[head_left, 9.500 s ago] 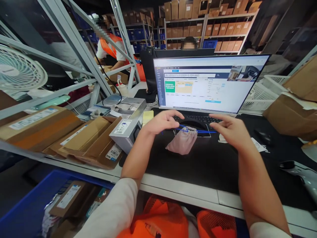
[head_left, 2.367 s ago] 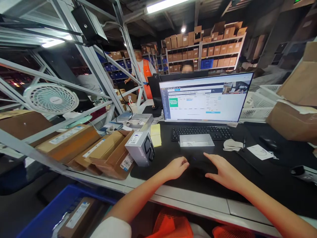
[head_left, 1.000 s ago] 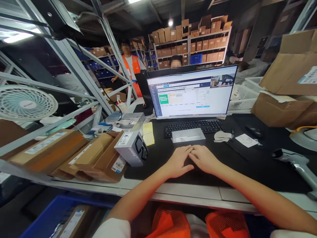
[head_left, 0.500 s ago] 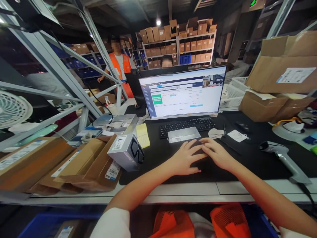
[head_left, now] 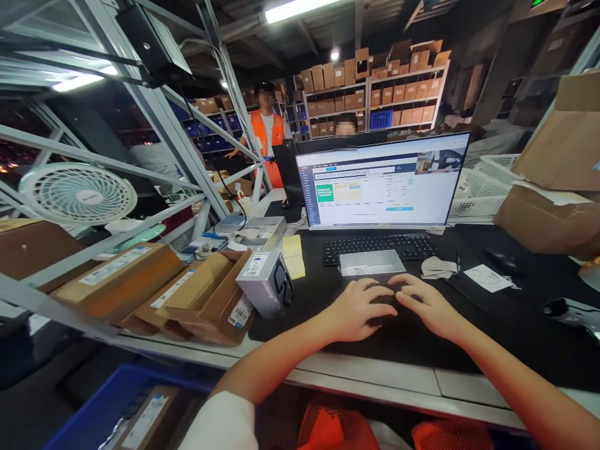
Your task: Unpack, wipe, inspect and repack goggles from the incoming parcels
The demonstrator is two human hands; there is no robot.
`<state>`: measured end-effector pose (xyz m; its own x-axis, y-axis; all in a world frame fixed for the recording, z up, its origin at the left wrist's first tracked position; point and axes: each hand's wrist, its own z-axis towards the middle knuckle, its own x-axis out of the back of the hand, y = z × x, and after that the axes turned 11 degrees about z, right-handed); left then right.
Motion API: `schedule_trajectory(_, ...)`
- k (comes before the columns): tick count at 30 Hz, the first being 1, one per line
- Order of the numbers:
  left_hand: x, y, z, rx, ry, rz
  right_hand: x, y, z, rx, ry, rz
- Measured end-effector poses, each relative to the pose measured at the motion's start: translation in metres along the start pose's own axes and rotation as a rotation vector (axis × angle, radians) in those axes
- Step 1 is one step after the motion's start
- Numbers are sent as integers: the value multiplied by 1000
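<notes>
My left hand hovers over or rests on the black desk mat, fingers spread and slightly bent, with nothing in it. My right hand is beside it, fingers loosely bent and apart, also holding nothing I can see. Their fingertips nearly meet; whether they touch is unclear. Just beyond them lies a shallow, open silver-grey box part, in front of the black keyboard. To the left stands a closed silver-grey product box with a white label and a black looped picture.
A lit monitor stands behind the keyboard. Brown cartons line the left, with a yellow paper nearby. On the right are a white card, a mouse and a barcode scanner. A co-worker in an orange vest stands beyond.
My view has turned to the left, so the desk things sit further right and more of the fan shows. My left fingers are a little more bent; both hands stay near the open box part.
</notes>
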<state>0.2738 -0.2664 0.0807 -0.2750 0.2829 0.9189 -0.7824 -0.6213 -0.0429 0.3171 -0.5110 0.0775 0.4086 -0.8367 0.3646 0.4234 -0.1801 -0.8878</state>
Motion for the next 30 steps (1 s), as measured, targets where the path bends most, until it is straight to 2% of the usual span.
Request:
schedule_trajectory(4, 0, -7, -1, 45, 24, -49, 6, 20, 1, -146, 58, 110)
schedule_trajectory(9, 6, -7, 1, 35, 105, -62, 6, 25, 1, -269, -12, 247)
schedule_trajectory(12, 15, -7, 11, 4, 263, -54, 11, 18, 1, -430, -211, 424)
schedule_trajectory(14, 16, -10, 20, 9, 439, -51, 14, 14, 7, -585, -336, 516)
schedule_trajectory(15, 15, -11, 24, 26, 530, -55, 15, 13, 13, -632, -347, 555)
schedule_trajectory(17, 9, -15, 33, 80, 663, -78, 17, 10, 29, -615, -264, 662)
schedule_trajectory(18, 6, -17, 36, 109, 689, -91, 17, 9, 39, -572, -196, 726)
schedule_trajectory(20, 4, -23, 42, 149, 685, -103, 18, 6, 61, -476, -22, 835)
schedule_trajectory(22, 8, -31, 44, 167, 646, -107, 20, 5, 82, -383, 219, 888)
schedule_trajectory(24, 12, -41, 45, 206, 613, -176, 22, 8, 98, -261, 445, 907)
schedule_trajectory(25, 12, -47, 45, 254, 615, -243, 22, 11, 103, -200, 509, 907)
schedule_trajectory(27, 7, -61, 45, 420, 653, -403, 22, 18, 108, -104, 527, 881)
schedule_trajectory(30, -11, -80, 50, 705, 701, -626, 21, 28, 110, -47, 488, 823)
